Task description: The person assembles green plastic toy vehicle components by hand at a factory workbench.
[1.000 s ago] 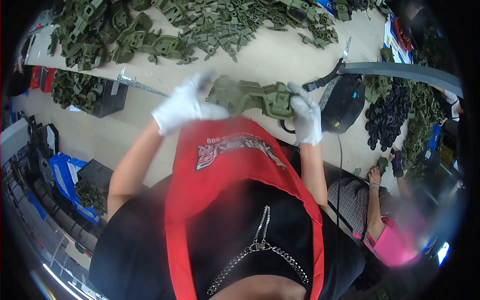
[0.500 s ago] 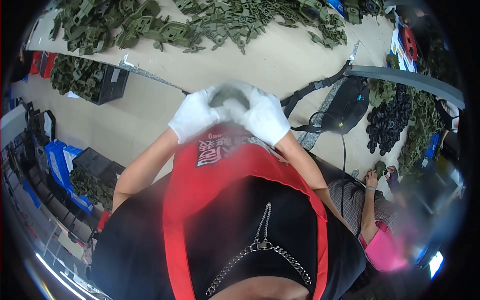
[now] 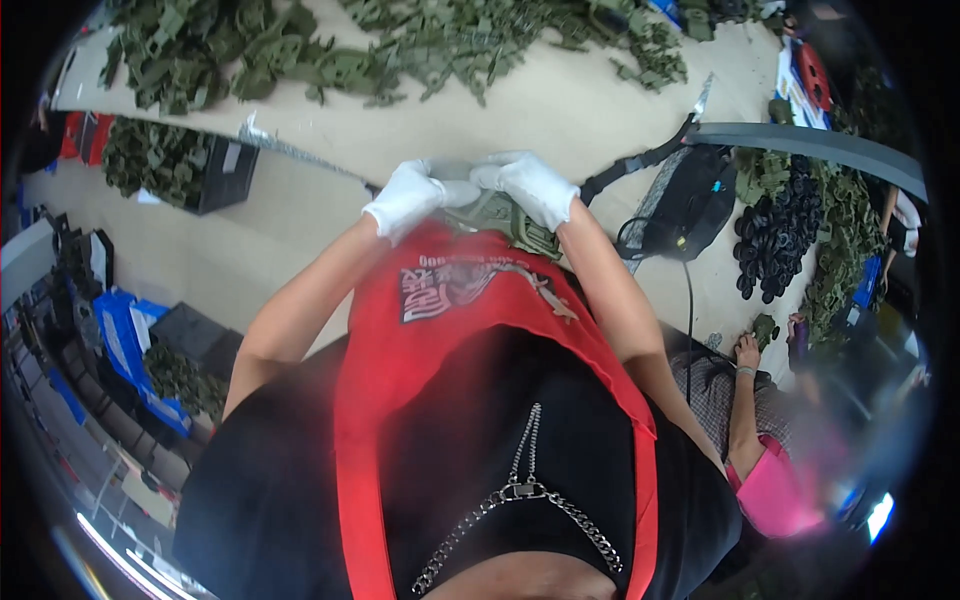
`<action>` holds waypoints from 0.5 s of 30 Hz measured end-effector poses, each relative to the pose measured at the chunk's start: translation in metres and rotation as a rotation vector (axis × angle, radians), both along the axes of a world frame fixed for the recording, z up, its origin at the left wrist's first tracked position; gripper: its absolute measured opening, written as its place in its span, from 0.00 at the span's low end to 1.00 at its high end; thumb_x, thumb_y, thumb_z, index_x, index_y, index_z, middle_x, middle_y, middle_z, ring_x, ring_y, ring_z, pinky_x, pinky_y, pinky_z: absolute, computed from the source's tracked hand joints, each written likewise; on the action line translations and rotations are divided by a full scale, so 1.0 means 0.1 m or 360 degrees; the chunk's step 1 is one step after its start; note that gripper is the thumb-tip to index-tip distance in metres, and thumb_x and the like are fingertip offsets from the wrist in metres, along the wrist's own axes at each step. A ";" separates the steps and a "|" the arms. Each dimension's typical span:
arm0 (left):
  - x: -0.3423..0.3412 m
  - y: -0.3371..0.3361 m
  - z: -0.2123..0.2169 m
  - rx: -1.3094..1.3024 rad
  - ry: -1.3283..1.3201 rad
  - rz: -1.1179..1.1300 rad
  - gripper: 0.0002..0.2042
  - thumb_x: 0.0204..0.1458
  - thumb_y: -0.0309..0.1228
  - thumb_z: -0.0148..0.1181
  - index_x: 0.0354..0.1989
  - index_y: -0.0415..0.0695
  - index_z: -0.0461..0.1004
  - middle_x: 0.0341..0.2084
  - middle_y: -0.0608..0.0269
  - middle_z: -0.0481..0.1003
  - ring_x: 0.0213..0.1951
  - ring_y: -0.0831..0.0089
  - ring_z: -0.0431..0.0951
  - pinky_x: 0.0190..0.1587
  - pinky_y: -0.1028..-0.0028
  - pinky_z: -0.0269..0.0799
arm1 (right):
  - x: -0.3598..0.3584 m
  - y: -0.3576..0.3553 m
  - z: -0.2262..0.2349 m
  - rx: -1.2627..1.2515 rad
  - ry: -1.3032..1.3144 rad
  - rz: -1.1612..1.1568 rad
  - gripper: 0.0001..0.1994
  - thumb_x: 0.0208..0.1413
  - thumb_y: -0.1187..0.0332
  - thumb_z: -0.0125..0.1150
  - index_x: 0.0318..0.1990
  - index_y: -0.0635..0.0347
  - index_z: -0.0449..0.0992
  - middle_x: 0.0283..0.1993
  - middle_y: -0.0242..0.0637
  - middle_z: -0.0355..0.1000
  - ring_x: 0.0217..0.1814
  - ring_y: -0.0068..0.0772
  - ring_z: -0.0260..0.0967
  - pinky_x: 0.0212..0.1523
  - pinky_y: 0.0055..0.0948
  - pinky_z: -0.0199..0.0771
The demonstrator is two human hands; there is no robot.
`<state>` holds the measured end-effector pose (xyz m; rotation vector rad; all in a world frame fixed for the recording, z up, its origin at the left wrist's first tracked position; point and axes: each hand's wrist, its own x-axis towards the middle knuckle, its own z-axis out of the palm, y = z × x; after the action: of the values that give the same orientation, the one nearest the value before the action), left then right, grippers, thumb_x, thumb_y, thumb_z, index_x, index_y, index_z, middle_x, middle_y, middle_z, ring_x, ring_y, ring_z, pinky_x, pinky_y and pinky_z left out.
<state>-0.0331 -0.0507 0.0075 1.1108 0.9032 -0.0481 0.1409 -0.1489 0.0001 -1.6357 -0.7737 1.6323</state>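
My left hand (image 3: 415,196) and my right hand (image 3: 532,188), both in white gloves, meet in front of the red apron (image 3: 440,330). Their fingertips nearly touch, with the fingers curled inward. A blurred greyish patch lies between them, and whatever they pinch there is hidden or smeared. Just below the fingers, between my wrists, are green moulded parts (image 3: 533,236), partly covered by my right hand and the apron's upper edge. I cannot tell whether the fingers touch these parts.
Green parts (image 3: 440,45) are heaped along the far table (image 3: 330,125). At the left stands a dark crate (image 3: 228,172) of green parts. A black waist bag (image 3: 690,205) hangs at the right, beside black parts (image 3: 775,240). A co-worker's hand (image 3: 747,352) is at the lower right.
Both hands have moved slightly up and their grip has shifted, the right hand turning inward. Green parts beneath them have come into view. The co-worker's hand has barely moved.
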 end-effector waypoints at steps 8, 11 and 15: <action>0.30 0.59 -0.17 -0.0366 -0.0192 -0.0236 0.26 0.51 0.39 0.60 0.59 0.44 0.66 0.44 0.61 0.76 0.42 0.67 0.77 0.43 0.64 0.74 | 0.01 0.00 0.53 0.0679 -0.2785 0.0524 0.42 0.29 0.52 0.74 0.56 0.61 0.67 0.47 0.44 0.68 0.54 0.42 0.64 0.57 0.43 0.58; 0.46 0.62 0.21 0.0126 -0.0230 -0.0620 0.29 0.55 0.46 0.55 0.62 0.46 0.62 0.45 0.55 0.75 0.39 0.65 0.78 0.40 0.67 0.75 | 0.35 0.08 0.74 0.0095 -0.2064 0.0486 0.34 0.33 0.55 0.74 0.51 0.63 0.72 0.42 0.44 0.72 0.47 0.40 0.69 0.53 0.35 0.65; 0.37 0.61 0.08 0.1333 -0.0043 -0.0699 0.41 0.48 0.43 0.67 0.69 0.45 0.52 0.46 0.48 0.73 0.42 0.65 0.76 0.46 0.68 0.73 | 0.94 -0.11 -0.03 0.0437 -0.0821 -0.0115 0.16 0.48 0.61 0.67 0.37 0.66 0.79 0.33 0.42 0.77 0.34 0.32 0.73 0.39 0.30 0.72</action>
<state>0.0036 0.0104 0.0150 2.0742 0.6378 -0.0141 0.2344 -0.1600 -0.0025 -1.8713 -1.1216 1.0012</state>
